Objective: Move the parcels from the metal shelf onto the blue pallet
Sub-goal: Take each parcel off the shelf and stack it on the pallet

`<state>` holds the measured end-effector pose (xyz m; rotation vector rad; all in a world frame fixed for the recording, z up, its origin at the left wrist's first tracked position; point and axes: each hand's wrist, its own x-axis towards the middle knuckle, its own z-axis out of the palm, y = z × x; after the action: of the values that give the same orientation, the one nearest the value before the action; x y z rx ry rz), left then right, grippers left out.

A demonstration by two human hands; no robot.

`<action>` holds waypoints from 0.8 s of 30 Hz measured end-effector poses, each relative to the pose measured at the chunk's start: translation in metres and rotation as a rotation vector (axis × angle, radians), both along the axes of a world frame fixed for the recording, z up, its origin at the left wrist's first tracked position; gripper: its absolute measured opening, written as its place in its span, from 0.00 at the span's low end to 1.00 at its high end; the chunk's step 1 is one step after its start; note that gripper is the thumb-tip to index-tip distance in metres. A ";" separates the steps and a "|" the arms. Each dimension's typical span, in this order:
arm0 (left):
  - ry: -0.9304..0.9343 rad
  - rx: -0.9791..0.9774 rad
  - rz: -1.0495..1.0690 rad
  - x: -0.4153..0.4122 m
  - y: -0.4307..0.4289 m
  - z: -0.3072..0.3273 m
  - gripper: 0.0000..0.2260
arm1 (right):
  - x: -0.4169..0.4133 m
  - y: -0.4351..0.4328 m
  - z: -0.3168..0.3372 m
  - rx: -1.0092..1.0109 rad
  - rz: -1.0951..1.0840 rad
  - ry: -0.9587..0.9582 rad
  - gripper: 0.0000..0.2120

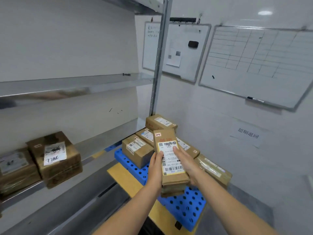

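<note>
1. Item in hand: held parcel (171,160), centre of frame. It is a long brown carton, label side up, carried in the air over the blue pallet (184,207). Whether a second carton rides beneath it, I cannot tell.
2. My left hand (155,168): clasped round the carton's left long edge, thumb on the label margin, fingers hidden underneath.
3. My right hand (184,162): clasped round the right long edge, thumb laid flat on the label, remaining fingers out of sight below.
4. Handling note: I judge the bare perforated deck at lower centre to be the best landing spot. I should keep the carton level, lower it flat and slide my fingers out sideways once it rests.
5. Caution: the stacked parcels (137,150) crowd the far half of the pallet, some of them tilted. I should set down just beside them without nudging, as the leaning carton at right could slip.
6. Outstanding stock: shelf parcels (55,158), lower left of frame, on the metal shelf (105,138).
7. Surroundings: whiteboards (254,65), upper right.
</note>
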<state>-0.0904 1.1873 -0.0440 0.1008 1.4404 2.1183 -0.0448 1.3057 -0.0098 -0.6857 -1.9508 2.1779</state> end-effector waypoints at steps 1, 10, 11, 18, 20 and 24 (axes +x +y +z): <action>-0.002 -0.002 0.009 -0.009 0.008 0.001 0.21 | -0.010 0.009 -0.001 -0.006 0.012 -0.007 0.20; -0.061 -0.038 0.065 -0.077 0.068 -0.001 0.16 | -0.099 0.082 -0.013 -0.066 0.097 -0.089 0.20; -0.062 -0.039 0.081 -0.087 0.076 -0.001 0.16 | -0.112 0.090 -0.013 -0.060 0.120 -0.096 0.21; -0.101 -0.061 0.243 -0.160 0.125 0.004 0.17 | -0.211 0.142 -0.013 -0.056 0.305 -0.060 0.13; -0.124 -0.054 0.295 -0.181 0.139 0.004 0.17 | -0.240 0.153 -0.010 -0.035 0.353 -0.067 0.10; -0.186 -0.049 0.385 -0.219 0.162 0.006 0.17 | -0.296 0.173 -0.006 0.016 0.468 -0.072 0.12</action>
<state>-0.3096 1.3497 -0.0378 -0.4128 1.4895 2.3159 -0.3409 1.4791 -0.0155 -0.3287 -2.3561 2.4086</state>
